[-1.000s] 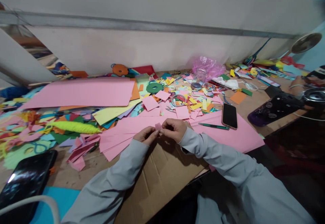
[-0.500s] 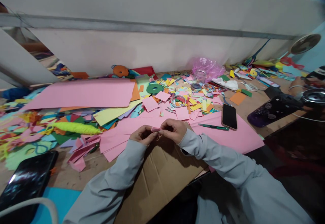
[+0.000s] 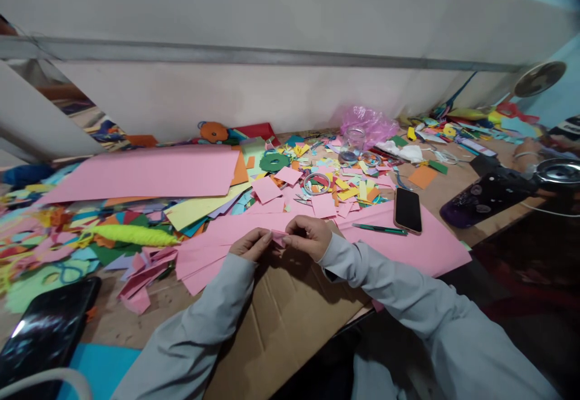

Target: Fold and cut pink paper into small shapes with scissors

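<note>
A small piece of pink paper (image 3: 278, 237) is pinched between my two hands, above the near edge of the pink sheets. My left hand (image 3: 251, 244) grips its left end with thumb and fingers closed. At its right end, my right hand (image 3: 309, 237) holds it the same way. The paper looks folded, though the fingers cover part of it. Below my hands lies a brown cardboard sheet (image 3: 285, 321). Large pink sheets (image 3: 203, 261) spread out under and beside both hands. Just beyond are square pink pieces (image 3: 266, 189) and a roll of tape (image 3: 316, 183).
To the right lie a phone (image 3: 407, 209), a green pen (image 3: 379, 229) and a dark bottle (image 3: 484, 194). A glass jar (image 3: 352, 146) stands among paper scraps. At left are crumpled pink strips (image 3: 145, 279) and a black device (image 3: 49, 327). Another person's hand (image 3: 525, 155) shows far right.
My hands have moved slightly apart, and more of the pink paper shows between the fingertips. The view has shifted a little.
</note>
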The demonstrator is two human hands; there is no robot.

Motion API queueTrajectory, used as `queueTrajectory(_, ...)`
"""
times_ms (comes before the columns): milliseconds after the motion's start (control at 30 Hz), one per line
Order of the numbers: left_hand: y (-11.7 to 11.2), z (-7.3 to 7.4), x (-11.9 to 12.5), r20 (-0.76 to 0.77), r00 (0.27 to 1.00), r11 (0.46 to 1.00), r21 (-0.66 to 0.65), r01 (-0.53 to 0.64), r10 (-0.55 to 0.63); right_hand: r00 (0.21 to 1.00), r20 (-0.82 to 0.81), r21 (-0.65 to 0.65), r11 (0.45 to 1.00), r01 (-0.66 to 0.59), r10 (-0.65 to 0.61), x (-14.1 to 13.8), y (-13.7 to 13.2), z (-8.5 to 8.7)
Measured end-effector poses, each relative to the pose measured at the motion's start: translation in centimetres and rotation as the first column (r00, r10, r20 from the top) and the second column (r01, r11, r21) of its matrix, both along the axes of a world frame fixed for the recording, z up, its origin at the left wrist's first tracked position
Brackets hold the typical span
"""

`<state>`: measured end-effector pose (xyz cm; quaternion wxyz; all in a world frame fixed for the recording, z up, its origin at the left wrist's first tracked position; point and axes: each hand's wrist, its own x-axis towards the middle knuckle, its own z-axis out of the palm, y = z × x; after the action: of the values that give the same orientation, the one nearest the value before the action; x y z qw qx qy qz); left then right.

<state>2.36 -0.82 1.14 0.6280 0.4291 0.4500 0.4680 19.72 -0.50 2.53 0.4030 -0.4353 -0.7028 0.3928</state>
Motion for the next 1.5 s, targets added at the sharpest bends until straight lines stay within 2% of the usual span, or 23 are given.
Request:
queueTrajectory(133,-0.1,-0.3,0.2,-0.064,0.995,0.993,0.09,-0.072,0.078,0.999,-0.005,0.011,0.999,0.049,-0.049,-0.1,0.1,-0.3)
queueTrajectory(233,-0.1,-0.3,0.1,-0.042,0.993,0.99,0.093,-0.107,0.112,0.998,-0.065,-0.045,0.999,0.004,-0.007,-0.2,0.1,-0.7)
queueTrajectory(367,0.1,-0.3,-0.1,-0.011,0.996,0.995,0.053,-0.083,0.083,0.987,-0.145,-0.125,0.988,-0.085,0.067,-0.3,0.2,-1.2)
queueTrajectory(533,0.2,-0.9,-0.1,-0.018,1.0,0.999,0.04,-0.013,0.014,0.984,-0.166,-0.192,0.977,-0.099,0.067,-0.4,0.2,-1.8)
queueTrajectory(633,0.1,-1.2,-0.1,-0.101,0.994,0.994,0.107,-0.031,0.041,0.991,-0.107,-0.149,0.985,-0.092,0.077,-0.3,0.3,-1.9)
queueTrajectory(733,0.1,-1.2,-0.2,-0.094,0.99,0.992,0.087,-0.094,0.102,0.995,-0.02,-0.055,0.993,-0.102,0.101,0.5,1.2,-1.6)
queueTrajectory(767,0.1,-1.1,-0.2,-0.069,0.991,0.992,0.057,-0.114,0.118,0.996,0.024,-0.011,0.996,-0.085,0.086,1.1,1.8,-1.4)
queueTrajectory(833,0.1,-0.8,-0.3,0.002,0.99,0.99,-0.005,-0.138,0.138,0.985,0.171,0.122,0.993,0.009,-0.029,2.3,3.2,-1.0)
queueTrajectory(867,0.1,-0.8,-0.3,0.033,0.989,0.99,-0.027,-0.141,0.142,0.948,0.304,0.189,0.981,0.042,-0.1,2.9,3.9,-0.8)
queueTrajectory(900,0.2,-0.8,-0.3,0.059,0.988,0.989,-0.038,-0.14,0.142,0.874,0.455,0.255,0.965,0.053,-0.168,3.4,4.6,-0.6)
queueTrajectory(967,0.3,-0.9,-0.3,0.085,0.987,0.99,-0.037,-0.137,0.139,0.655,0.707,0.335,0.942,0.021,-0.266,4.0,5.6,-0.4)
queueTrajectory(1033,0.3,-1.2,-0.3,0.096,0.986,0.991,-0.043,-0.13,0.133,0.456,0.831,0.364,0.931,-0.013,-0.318,4.0,6.2,-0.4)
queueTrajectory(1067,0.3,-1.3,-0.3,0.103,0.986,0.99,-0.054,-0.128,0.133,0.398,0.855,0.37,0.929,-0.021,-0.332,3.8,6.3,-0.5)
queueTrajectory(1100,0.4,-1.4,-0.3,0.109,0.985,0.99,-0.064,-0.128,0.134,0.367,0.865,0.376,0.927,-0.022,-0.342,3.6,6.4,-0.7)
queueTrajectory(1200,0.4,-1.6,-0.4,0.127,0.982,0.989,-0.079,-0.128,0.137,0.349,0.864,0.394,0.919,-0.023,-0.362,3.0,6.5,-1.3)
queueTrajectory(1267,0.4,-1.5,-0.4,0.131,0.982,0.989,-0.078,-0.129,0.138,0.36,0.854,0.41,0.912,-0.019,-0.377,3.0,6.5,-1.5)
queueTrajectory(1333,0.4,-1.4,-0.3,0.141,0.98,0.988,-0.081,-0.132,0.142,0.435,0.81,0.433,0.901,0.009,-0.394,3.3,6.4,-1.5)
queueTrajectory(1433,0.3,-1.2,-0.1,0.171,0.974,0.987,-0.086,-0.133,0.146,0.681,0.629,0.447,0.891,0.079,-0.376,3.9,6.0,-1.1)
queueTrajectory(1500,0.2,-1.1,0.0,0.182,0.973,0.989,-0.082,-0.127,0.14,0.855,0.429,0.412,0.906,0.101,-0.29,4.2,5.7,-0.8)
